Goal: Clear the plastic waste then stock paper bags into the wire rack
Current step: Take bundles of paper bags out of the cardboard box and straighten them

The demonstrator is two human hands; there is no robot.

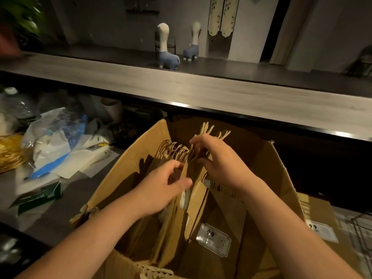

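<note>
An open cardboard box [128, 174] stands in front of me, packed with upright brown paper bags [219, 214] with twisted paper handles [175, 151]. Both my hands are inside the box. My left hand [163, 188] grips the top edge of a bundle of bags, thumb on the near side. My right hand [217, 160] pinches the bags and handles a little farther back. Clear and blue plastic waste [58, 137] lies in a heap on the grey counter at the left. At the far right edge, thin dark wires of the rack [362, 232] show, blurred.
A long pale wooden bar top [181, 87] runs above and behind the box. A golden wicker basket [10, 154] and a dark green carton [38, 198] lie at the left. A second box with a label [322, 228] sits on the right. Two stuffed animal figures [167, 49] stand on the floor beyond.
</note>
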